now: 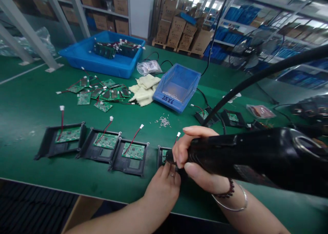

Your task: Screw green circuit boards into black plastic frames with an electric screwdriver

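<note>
My right hand (197, 162) is wrapped round a black electric screwdriver (243, 155), its nose pointing left and down at a black plastic housing (159, 155). A green circuit board (164, 154) shows in part inside that housing. My left hand (165, 184) is at the housing's near side, fingers bunched together just under the screwdriver's nose. What those fingertips hold, if anything, is hidden, and so is the screwdriver's tip. Left of my hands, a row of black housings (116, 165) lies on the table, each with a circuit board (133, 151) and a red-black lead.
Loose small screws (164, 121) lie beyond my hands, before a blue parts bin (167, 105). A cream cloth (145, 93), piled circuit boards (102, 93) and a blue tub (102, 68) are farther left. A thick black cable (251, 80) arches across the right side.
</note>
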`<control>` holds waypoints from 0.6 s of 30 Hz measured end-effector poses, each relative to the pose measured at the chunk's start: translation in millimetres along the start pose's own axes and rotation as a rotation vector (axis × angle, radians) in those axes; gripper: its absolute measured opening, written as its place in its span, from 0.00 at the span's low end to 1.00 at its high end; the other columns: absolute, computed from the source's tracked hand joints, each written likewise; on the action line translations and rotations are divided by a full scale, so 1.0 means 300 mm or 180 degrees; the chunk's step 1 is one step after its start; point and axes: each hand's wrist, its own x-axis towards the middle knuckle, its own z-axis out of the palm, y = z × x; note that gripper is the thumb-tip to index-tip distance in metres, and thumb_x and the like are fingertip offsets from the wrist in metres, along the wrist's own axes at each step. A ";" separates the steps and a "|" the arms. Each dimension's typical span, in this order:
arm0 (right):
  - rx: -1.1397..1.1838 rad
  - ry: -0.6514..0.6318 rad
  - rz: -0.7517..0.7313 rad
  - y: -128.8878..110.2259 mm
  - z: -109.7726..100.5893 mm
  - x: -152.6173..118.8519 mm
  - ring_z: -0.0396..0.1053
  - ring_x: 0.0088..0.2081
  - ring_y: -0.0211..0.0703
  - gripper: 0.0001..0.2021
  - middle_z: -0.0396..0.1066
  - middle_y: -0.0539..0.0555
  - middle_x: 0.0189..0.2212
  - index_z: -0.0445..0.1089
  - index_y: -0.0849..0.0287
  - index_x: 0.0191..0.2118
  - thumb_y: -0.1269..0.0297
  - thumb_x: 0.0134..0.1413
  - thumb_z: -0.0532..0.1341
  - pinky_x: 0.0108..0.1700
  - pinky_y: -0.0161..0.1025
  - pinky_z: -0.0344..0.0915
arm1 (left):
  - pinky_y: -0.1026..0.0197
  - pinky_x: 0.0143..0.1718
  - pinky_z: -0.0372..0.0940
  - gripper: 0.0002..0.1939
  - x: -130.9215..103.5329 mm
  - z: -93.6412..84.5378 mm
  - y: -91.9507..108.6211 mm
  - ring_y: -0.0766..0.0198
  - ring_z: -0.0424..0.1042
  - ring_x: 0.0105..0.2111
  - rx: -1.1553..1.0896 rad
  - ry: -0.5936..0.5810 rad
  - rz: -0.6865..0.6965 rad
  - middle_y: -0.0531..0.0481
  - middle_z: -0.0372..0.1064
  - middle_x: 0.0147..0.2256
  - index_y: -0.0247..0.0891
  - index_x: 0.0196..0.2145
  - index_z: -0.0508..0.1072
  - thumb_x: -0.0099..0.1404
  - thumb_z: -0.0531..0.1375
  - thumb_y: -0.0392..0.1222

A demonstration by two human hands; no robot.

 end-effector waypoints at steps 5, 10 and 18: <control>0.0146 0.1172 -0.0413 0.016 -0.084 0.114 0.63 0.18 0.34 0.14 0.67 0.43 0.21 0.71 0.54 0.44 0.65 0.49 0.65 0.23 0.35 0.66 | 0.56 0.40 0.72 0.07 -0.002 -0.016 -0.024 0.51 0.77 0.46 0.0323 0.0433 0.0092 0.32 0.76 0.48 0.31 0.36 0.73 0.68 0.54 0.30; -0.0466 0.2010 -0.0906 0.122 -0.165 0.195 0.65 0.18 0.37 0.16 0.68 0.41 0.20 0.68 0.55 0.42 0.66 0.45 0.66 0.24 0.37 0.66 | 0.57 0.39 0.72 0.07 0.001 -0.011 -0.029 0.53 0.77 0.46 0.0245 0.0551 0.0077 0.34 0.77 0.48 0.33 0.35 0.72 0.69 0.54 0.30; -0.0561 0.1812 -0.0769 0.202 -0.161 0.169 0.67 0.20 0.39 0.14 0.69 0.42 0.21 0.69 0.56 0.43 0.67 0.48 0.67 0.26 0.39 0.66 | 0.58 0.40 0.75 0.07 0.021 -0.054 -0.038 0.56 0.78 0.42 -0.0288 0.0776 -0.0100 0.39 0.78 0.46 0.34 0.35 0.74 0.70 0.56 0.33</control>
